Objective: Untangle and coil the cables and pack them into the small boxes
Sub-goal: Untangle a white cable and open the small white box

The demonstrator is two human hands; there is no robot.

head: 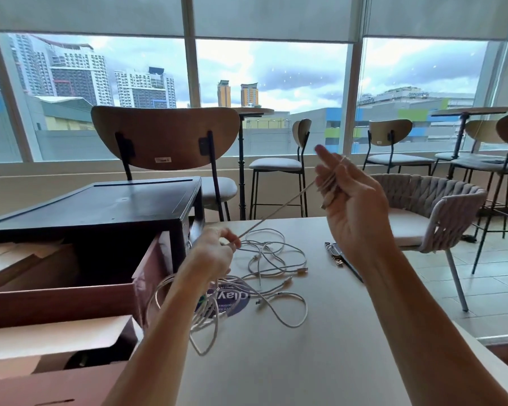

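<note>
Several white cables (273, 265) lie tangled on the pale table (320, 332). My right hand (352, 200) is raised above the table with loops of one white cable wound round its fingers. That cable (276, 213) runs taut down and left to my left hand (214, 253), which pinches it just above the tangle. More loops hang beside my left forearm at the table's left edge. Brown cardboard boxes (50, 338) sit at the lower left with their flaps open.
A dark wooden cabinet (106, 200) stands on the table's left, a reddish-brown drawer (71, 291) pulled open in front of it. A round blue sticker (232, 300) lies under the cables. A metal watch band and dark pen (339, 256) lie right of the tangle. Chairs stand beyond.
</note>
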